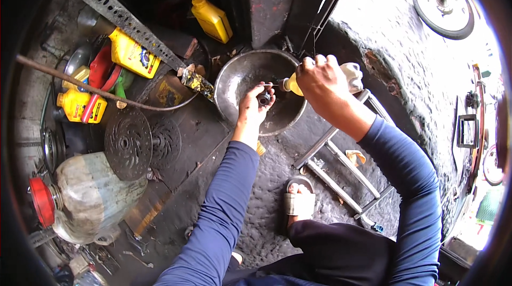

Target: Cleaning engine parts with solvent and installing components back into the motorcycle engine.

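My left hand (252, 109) is closed around a small dark cylindrical metal part (264, 98) with a round opening, held over a wide metal basin (288, 113). My right hand (322, 82) grips a clear plastic bottle (352, 76) with yellowish liquid in it. The bottle lies tipped on its side, its neck pointing left toward the part. Something thin and pale, a stream or a spout, spans the short gap between the bottle's neck and my left fingers; I cannot tell which. The basin stands on the dark ground below both hands.
A metal tube frame (341, 160) lies right of the basin, near my sandalled foot (300, 200). To the left are yellow bottles (133, 54), brake discs (128, 142) and a large plastic jug with a red cap (42, 200). A perforated metal bar (120, 14) slants toward the basin.
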